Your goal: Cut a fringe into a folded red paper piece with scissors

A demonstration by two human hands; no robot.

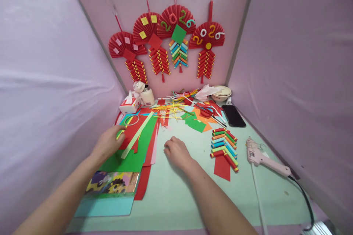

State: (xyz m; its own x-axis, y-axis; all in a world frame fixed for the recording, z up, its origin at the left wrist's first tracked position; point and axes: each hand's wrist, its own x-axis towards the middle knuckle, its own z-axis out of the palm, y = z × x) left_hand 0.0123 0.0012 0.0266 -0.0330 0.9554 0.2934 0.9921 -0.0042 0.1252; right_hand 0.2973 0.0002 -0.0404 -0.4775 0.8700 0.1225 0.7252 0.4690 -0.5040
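My left hand (107, 142) is over the stack of coloured paper on the left, its thumb and index finger closed around a thin yellow paper strip (127, 123). Close by, a pale green strip (137, 136) lies across red and green paper (150, 136). My right hand (178, 151) rests on the pale green tabletop with fingers curled in, and nothing shows in them. Right of it lies a paper firecracker string (224, 143) of rolled coloured tubes, with a red paper piece (222, 167) under its lower end.
A pink glue gun (266, 159) with its cord and a black phone (234, 116) lie at right. Scissors (206, 111), yellow strips (173, 108), bowls (221, 93), a jar (147, 96) and a tissue box (130, 104) line the back. Several red fan decorations (176, 16) hang behind.
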